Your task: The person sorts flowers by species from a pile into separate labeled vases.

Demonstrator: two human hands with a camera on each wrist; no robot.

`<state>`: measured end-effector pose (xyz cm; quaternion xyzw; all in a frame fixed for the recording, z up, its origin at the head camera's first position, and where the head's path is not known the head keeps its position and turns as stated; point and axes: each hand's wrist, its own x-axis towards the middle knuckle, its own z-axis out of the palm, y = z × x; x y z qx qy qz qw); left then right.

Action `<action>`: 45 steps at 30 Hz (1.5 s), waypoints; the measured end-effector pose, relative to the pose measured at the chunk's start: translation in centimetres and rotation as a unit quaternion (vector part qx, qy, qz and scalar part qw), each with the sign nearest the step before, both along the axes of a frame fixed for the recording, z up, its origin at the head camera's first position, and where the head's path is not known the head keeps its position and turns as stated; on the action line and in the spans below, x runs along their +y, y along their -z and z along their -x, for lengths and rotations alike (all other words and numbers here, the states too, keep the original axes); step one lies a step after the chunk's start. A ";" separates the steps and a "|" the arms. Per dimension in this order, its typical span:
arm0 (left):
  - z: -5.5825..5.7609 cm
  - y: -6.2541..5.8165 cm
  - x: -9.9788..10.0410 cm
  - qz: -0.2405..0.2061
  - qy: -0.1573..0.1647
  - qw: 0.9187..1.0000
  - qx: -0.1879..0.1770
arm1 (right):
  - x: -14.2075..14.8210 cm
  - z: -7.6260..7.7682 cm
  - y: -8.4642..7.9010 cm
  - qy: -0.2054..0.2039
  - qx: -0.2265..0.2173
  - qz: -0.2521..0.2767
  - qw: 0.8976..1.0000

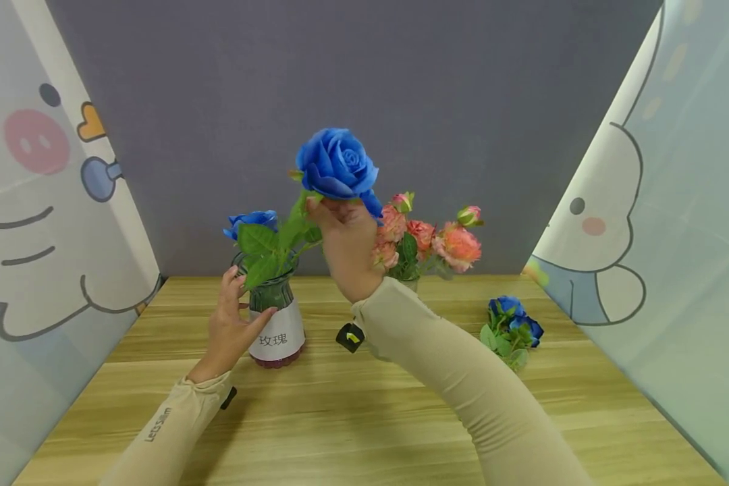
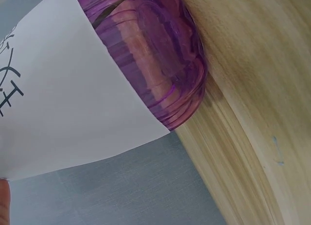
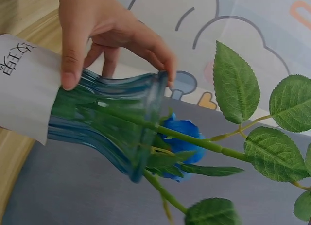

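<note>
My right hand [image 1: 352, 246] pinches a blue rose [image 1: 338, 164] just below its bloom, above and to the right of a glass vase [image 1: 272, 295]. Green stems [image 3: 204, 143] run out of the vase mouth in the right wrist view, with leaves beyond the rim. My left hand [image 1: 229, 331] holds the vase at its neck, thumb on the near side and fingers around the far side. A white paper label [image 2: 63, 89] with writing wraps the vase, whose base [image 2: 165, 55] looks purple-pink. Another blue rose [image 1: 254, 220] shows behind the vase rim.
Pink-orange flowers [image 1: 457, 247] stand in a second container behind my right forearm, mostly hidden. Some blue roses [image 1: 513, 322] with leaves lie on the right of the wooden table [image 1: 316, 432]. A grey panel [image 1: 219, 135] rises behind, with cartoon-printed sheets [image 1: 36, 236] at both sides.
</note>
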<state>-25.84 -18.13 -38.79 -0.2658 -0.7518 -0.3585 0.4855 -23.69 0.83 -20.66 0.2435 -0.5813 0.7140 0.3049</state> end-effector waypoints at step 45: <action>0.0 -0.4 0.2 0.009 -0.019 1.000 -0.001 | -3.5 2.4 6.2 0.022 -0.132 0.013 0.991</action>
